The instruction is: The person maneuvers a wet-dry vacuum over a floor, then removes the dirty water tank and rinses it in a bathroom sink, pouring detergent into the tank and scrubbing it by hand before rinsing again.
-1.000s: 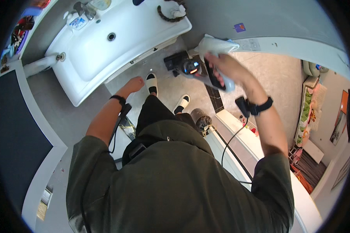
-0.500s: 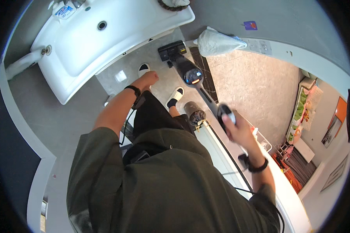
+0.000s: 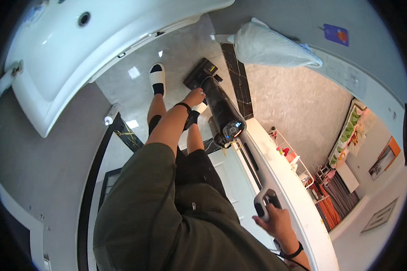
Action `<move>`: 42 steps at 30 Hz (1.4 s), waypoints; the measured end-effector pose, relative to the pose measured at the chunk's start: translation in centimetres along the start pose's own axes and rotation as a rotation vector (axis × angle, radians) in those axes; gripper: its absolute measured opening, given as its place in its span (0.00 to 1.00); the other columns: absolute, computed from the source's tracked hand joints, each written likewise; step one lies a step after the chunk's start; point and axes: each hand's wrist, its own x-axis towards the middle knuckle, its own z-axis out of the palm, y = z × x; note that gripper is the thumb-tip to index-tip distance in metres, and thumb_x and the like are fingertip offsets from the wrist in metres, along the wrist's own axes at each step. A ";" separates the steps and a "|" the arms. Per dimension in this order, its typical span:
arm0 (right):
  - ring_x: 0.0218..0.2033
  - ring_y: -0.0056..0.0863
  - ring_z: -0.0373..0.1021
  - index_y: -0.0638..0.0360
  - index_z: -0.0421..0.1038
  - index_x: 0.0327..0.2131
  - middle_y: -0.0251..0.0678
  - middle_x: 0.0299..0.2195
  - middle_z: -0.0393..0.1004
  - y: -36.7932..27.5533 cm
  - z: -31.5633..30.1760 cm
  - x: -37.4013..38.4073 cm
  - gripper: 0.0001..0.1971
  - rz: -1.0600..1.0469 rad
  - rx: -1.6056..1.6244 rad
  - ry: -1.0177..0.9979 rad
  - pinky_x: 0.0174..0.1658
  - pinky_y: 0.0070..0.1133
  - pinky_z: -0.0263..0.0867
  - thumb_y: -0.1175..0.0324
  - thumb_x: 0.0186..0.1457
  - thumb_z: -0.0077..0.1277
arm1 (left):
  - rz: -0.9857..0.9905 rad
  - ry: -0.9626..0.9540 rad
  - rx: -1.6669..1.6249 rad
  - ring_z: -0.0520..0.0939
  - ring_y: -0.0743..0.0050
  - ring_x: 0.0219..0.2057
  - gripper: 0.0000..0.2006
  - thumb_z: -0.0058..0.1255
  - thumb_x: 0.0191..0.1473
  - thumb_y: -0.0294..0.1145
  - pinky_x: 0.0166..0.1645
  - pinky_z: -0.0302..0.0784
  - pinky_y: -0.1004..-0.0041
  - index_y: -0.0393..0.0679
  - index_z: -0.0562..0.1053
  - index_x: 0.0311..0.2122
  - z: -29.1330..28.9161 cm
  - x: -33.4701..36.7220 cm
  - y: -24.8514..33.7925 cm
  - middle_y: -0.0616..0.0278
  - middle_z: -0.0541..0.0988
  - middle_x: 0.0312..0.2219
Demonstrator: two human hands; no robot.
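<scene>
The right hand (image 3: 278, 224) grips the looped handle (image 3: 267, 200) of a grey and black floor vacuum (image 3: 222, 107), its fingers wrapped round the grip; the vacuum slants from that hand at the lower right up to its wide floor head (image 3: 201, 73), which rests on the glossy grey floor (image 3: 178, 52), just beside a dark veined strip (image 3: 237, 77); a round display (image 3: 233, 129) glows on the top of the body.

The left hand (image 3: 194, 96) hangs low, just beside the vacuum's neck; its fingers look curled, but I cannot tell whether it is fully closed or touches the machine; a dark band (image 3: 184, 109) circles that wrist.

The person's left foot stands in a pale slipper (image 3: 158, 80), left of the floor head; the other foot is partly hidden behind the left hand; a white sink (image 3: 122, 27) with a round drain (image 3: 84, 19) fills the upper left; a pale cloth-like bundle (image 3: 271, 47) sits beyond the strip, near a purple card (image 3: 336, 35) on the wall.
</scene>
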 end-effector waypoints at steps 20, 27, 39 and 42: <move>0.15 0.41 0.65 0.60 0.67 0.26 0.40 0.16 0.67 -0.9 -3.3 4.1 0.19 -0.068 0.273 -0.092 0.19 0.31 0.60 0.61 0.43 0.67 | -0.056 -0.056 -0.307 0.76 0.56 0.51 0.24 0.57 0.56 0.40 0.54 0.73 0.61 0.37 0.69 0.53 8.7 11.5 -6.4 0.49 0.75 0.50; 0.13 0.34 0.69 0.57 0.69 0.24 0.34 0.13 0.69 -0.3 -3.2 3.3 0.21 -0.143 -0.022 -0.021 0.19 0.29 0.63 0.54 0.39 0.69 | -0.100 -0.007 -0.104 0.81 0.55 0.42 0.28 0.65 0.46 0.47 0.45 0.77 0.62 0.36 0.74 0.47 5.3 11.2 -6.6 0.50 0.80 0.42; 0.16 0.39 0.73 0.57 0.73 0.35 0.39 0.16 0.74 2.2 -1.6 0.8 0.22 -0.148 0.004 0.154 0.21 0.29 0.68 0.52 0.44 0.66 | -0.036 0.176 0.278 0.81 0.46 0.37 0.25 0.56 0.51 0.51 0.41 0.75 0.56 0.35 0.77 0.40 -10.8 -7.9 -1.3 0.46 0.81 0.31; 0.17 0.43 0.73 0.59 0.71 0.29 0.44 0.15 0.73 1.7 -1.3 0.1 0.20 -0.221 0.020 0.271 0.22 0.32 0.68 0.53 0.46 0.65 | 0.131 0.336 0.259 0.78 0.46 0.44 0.23 0.58 0.50 0.50 0.48 0.72 0.57 0.36 0.76 0.38 -14.0 -16.6 -1.9 0.46 0.79 0.38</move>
